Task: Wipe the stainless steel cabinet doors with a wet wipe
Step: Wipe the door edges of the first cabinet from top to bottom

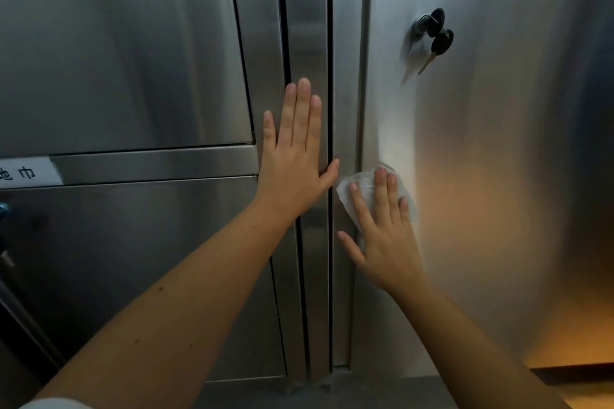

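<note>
My left hand (292, 156) lies flat on the steel post (309, 43) between the doors, fingers straight toward 12 o'clock. At its 4 o'clock, my right hand (385, 242) presses a white wipe (362, 180) flat against the right door (498, 176), near that door's left edge. Keys (442, 41) hang from the lock (420, 23) at 1 o'clock of the wipe. A paper label (26, 173) sits at 9 o'clock of my left hand.

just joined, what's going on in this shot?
A person is wiping a stainless steel cabinet. The right hand presses a white wet wipe flat against the right door, low near its left edge. The left hand rests flat, fingers straight, on the vertical strip between the doors. Keys hang from the lock higher up on the right door.
</note>
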{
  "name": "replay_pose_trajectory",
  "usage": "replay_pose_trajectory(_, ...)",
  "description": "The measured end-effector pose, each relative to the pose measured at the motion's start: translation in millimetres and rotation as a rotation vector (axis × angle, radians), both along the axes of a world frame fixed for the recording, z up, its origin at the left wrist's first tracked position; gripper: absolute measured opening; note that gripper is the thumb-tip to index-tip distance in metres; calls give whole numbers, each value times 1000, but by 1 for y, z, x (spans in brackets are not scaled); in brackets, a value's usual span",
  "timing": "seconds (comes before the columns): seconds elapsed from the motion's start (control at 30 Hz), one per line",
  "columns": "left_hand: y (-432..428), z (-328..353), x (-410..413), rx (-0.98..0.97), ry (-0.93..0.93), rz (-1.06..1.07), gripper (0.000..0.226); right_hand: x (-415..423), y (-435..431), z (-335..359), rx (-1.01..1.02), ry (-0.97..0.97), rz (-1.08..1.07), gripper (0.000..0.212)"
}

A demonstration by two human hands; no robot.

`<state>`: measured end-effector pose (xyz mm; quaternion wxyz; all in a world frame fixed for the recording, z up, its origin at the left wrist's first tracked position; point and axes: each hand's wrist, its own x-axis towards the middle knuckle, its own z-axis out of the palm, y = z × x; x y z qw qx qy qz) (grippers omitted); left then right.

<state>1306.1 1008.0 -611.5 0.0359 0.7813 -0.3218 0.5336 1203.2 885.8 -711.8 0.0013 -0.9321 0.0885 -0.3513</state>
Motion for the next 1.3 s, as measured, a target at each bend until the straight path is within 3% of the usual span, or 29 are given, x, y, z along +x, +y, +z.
replay_pose_trajectory(0.27,-1,-16,0,-36,-5,-31,87,9,3,19,-16,-51,-38,75)
replay_pose_trajectory(0.6,-1,-17,0,-27,6,-32,86,7,16,-24,24,-73,-47,76)
replay_pose_trajectory(0.7,0,-16,-1,-29,12,-42,86,12,20,-5,65,-117,-40,76)
replay_pose_trajectory(0.87,1,-15,-2,-33,48,-89,86,15,2,28,-52,-55,-40,76)
replay_pose_trajectory(1.13,6,-24,-3,-1,41,-88,89,1,10,-21,-44,-1,-52,75)
replay_pose_trajectory(1.3,10,-58,-3,64,62,-60,87,10,11,3,-67,-127,-60,74)
